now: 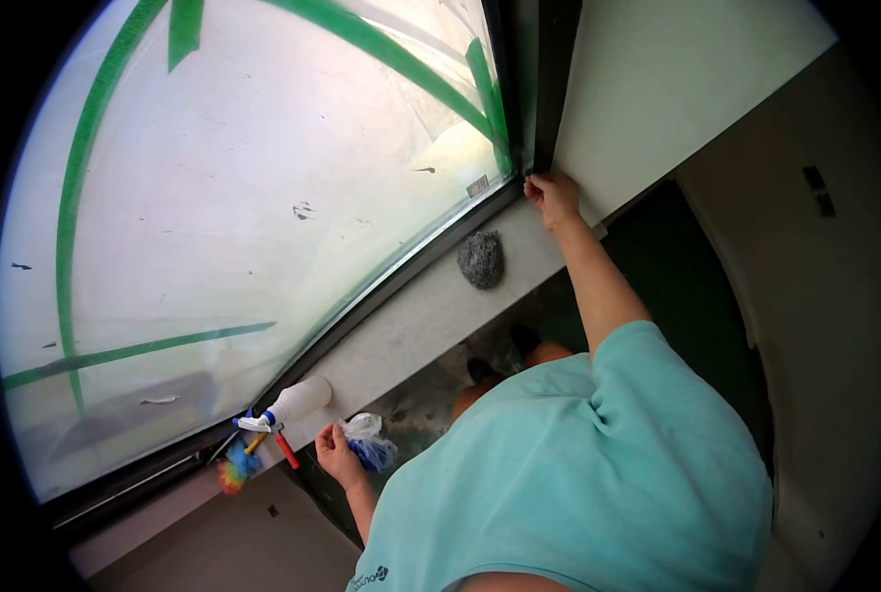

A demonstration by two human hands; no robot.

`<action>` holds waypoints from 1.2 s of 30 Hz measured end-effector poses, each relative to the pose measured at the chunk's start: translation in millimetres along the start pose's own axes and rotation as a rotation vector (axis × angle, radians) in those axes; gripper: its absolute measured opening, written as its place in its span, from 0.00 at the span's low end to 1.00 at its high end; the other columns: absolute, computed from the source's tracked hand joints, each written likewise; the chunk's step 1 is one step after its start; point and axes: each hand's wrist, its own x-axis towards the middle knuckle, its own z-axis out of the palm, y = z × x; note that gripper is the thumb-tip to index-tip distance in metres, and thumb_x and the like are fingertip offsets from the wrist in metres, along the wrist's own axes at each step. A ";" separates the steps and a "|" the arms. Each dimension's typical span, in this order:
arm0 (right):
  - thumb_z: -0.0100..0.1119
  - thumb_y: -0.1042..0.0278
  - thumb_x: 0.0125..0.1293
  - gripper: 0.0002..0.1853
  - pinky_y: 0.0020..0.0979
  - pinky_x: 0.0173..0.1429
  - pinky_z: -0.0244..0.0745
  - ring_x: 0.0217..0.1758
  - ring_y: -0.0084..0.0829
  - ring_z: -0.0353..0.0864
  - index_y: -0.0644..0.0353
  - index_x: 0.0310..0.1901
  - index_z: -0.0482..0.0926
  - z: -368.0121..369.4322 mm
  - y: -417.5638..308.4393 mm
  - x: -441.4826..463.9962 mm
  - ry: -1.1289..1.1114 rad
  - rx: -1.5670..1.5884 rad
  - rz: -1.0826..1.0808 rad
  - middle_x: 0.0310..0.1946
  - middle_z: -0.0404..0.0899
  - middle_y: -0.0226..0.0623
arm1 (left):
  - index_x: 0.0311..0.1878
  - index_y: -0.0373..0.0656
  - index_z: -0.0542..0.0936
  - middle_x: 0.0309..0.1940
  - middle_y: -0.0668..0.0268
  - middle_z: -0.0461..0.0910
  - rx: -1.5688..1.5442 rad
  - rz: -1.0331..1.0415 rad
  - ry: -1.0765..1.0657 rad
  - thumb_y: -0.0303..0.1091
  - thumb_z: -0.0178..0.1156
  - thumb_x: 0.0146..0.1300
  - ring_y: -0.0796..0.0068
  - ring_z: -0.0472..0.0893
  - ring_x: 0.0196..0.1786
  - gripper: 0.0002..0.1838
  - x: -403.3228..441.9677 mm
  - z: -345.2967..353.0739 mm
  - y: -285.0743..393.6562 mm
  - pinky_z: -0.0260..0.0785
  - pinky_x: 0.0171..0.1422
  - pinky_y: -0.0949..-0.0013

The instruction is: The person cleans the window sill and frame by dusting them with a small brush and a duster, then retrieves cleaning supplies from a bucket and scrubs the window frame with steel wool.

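Observation:
My right hand is closed with its fingertips against the dark window frame at the corner. Whatever it may hold there is too small to make out. Low on the left, my left hand has its fingers curled together over the sill's edge, and I cannot tell what is in them. Right beside it is a clear and blue plastic bag; whether the fingers touch it is unclear. A white spray bottle lies on the sill near this hand. Between my hands, a grey scouring pad of wiry strands rests on the sill.
The glass pane carries green tape strips and dark smudges. On the sill, by the bottle, are a red-handled tool and a rainbow-coloured duster. A pale wall stands on the right.

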 end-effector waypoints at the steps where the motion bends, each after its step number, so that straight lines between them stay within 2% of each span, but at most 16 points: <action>1: 0.60 0.74 0.57 0.05 0.26 0.37 0.78 0.31 0.26 0.77 0.62 0.33 0.74 15.5 -13.8 -13.3 0.036 -0.089 -0.069 0.29 0.77 0.35 | 0.36 0.36 0.75 0.28 0.69 0.76 -0.005 0.001 0.012 0.27 0.58 0.61 0.83 0.73 0.31 0.05 -0.2 0.2 -0.3 0.66 0.37 0.80; 3: 0.60 0.74 0.57 0.05 0.25 0.36 0.77 0.31 0.25 0.77 0.62 0.32 0.74 35.3 -31.6 -32.2 0.070 -0.180 -0.141 0.28 0.77 0.34 | 0.36 0.36 0.75 0.28 0.69 0.76 -0.016 0.002 0.006 0.27 0.58 0.61 0.83 0.73 0.31 0.05 -0.4 0.2 -2.1 0.66 0.36 0.80; 5: 0.60 0.72 0.57 0.05 0.24 0.35 0.74 0.29 0.23 0.75 0.62 0.32 0.74 45.6 -40.2 -41.3 0.075 -0.094 -0.244 0.26 0.76 0.32 | 0.36 0.36 0.75 0.28 0.69 0.76 -0.027 0.005 0.000 0.27 0.58 0.61 0.84 0.73 0.31 0.05 0.0 0.4 -3.2 0.66 0.36 0.80; 8: 0.62 0.71 0.56 0.06 0.24 0.34 0.73 0.28 0.23 0.74 0.62 0.32 0.74 46.0 -36.6 -38.8 0.042 -0.024 -0.289 0.26 0.75 0.31 | 0.37 0.36 0.75 0.28 0.69 0.76 -0.033 -0.019 -0.013 0.28 0.58 0.61 0.84 0.73 0.31 0.05 -0.7 3.0 -2.9 0.66 0.36 0.81; 14: 0.64 0.70 0.55 0.07 0.24 0.36 0.74 0.29 0.23 0.75 0.60 0.30 0.75 36.4 -15.0 -33.4 0.057 -0.056 -0.295 0.25 0.75 0.31 | 0.37 0.36 0.76 0.28 0.69 0.76 -0.029 -0.009 -0.005 0.28 0.58 0.61 0.84 0.73 0.31 0.05 0.5 9.4 2.0 0.66 0.36 0.81; 18: 0.64 0.69 0.56 0.07 0.24 0.36 0.75 0.29 0.23 0.76 0.60 0.30 0.75 36.5 -25.3 -35.5 0.004 -0.004 -0.276 0.25 0.76 0.31 | 0.36 0.36 0.76 0.28 0.70 0.76 -0.044 -0.001 0.008 0.28 0.59 0.61 0.84 0.72 0.31 0.05 2.0 7.7 -0.1 0.65 0.37 0.80; 23: 0.63 0.69 0.57 0.07 0.24 0.37 0.74 0.29 0.23 0.76 0.60 0.31 0.75 22.8 -21.7 -24.1 -0.033 -0.079 -0.194 0.26 0.76 0.31 | 0.36 0.36 0.76 0.28 0.70 0.76 -0.002 0.022 0.014 0.27 0.58 0.61 0.83 0.73 0.31 0.05 1.1 8.2 -3.0 0.66 0.37 0.80; 26: 0.63 0.69 0.57 0.07 0.23 0.37 0.74 0.29 0.22 0.75 0.61 0.31 0.75 31.9 -28.7 -28.0 -0.050 -0.040 -0.274 0.25 0.76 0.31 | 0.36 0.36 0.76 0.28 0.69 0.76 -0.037 -0.004 0.011 0.27 0.58 0.61 0.83 0.73 0.31 0.05 -0.4 5.9 -4.3 0.66 0.37 0.80; 36: 0.63 0.69 0.57 0.07 0.24 0.37 0.74 0.29 0.23 0.75 0.61 0.32 0.75 43.6 -37.1 -42.6 -0.022 -0.104 -0.274 0.26 0.76 0.31 | 0.37 0.36 0.76 0.28 0.70 0.76 -0.060 -0.003 -0.008 0.28 0.59 0.61 0.84 0.73 0.30 0.05 2.5 14.1 3.0 0.65 0.36 0.81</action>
